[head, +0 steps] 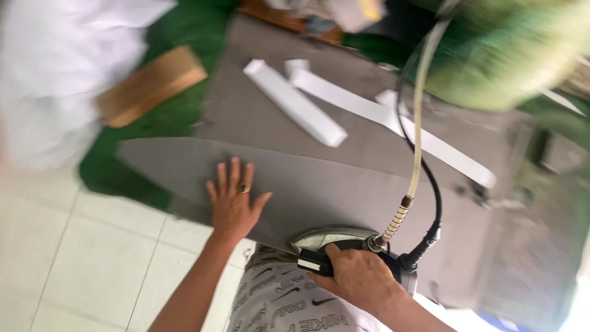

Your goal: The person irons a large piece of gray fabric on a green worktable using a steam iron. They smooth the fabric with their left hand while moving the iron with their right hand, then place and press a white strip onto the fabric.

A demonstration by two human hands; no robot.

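My right hand (356, 276) is wrapped tight round the black handle of the steam iron (344, 243), which sits on the near edge of the grey fabric (319, 184). Left hand (233, 200), fingers spread flat, presses the cloth down just left of the iron. A cream hose (418, 129) and black cable (433, 197) rise from the iron's back end. Beyond the iron, white folded strips (295, 101) lie on a second grey layer across the tabletop (522, 258). Left of the iron, further off: a tan wooden block (150, 83) on green cloth (178, 117). Progress, my guess: cloth looks mostly flat, the iron only at its near edge, strips untouched.
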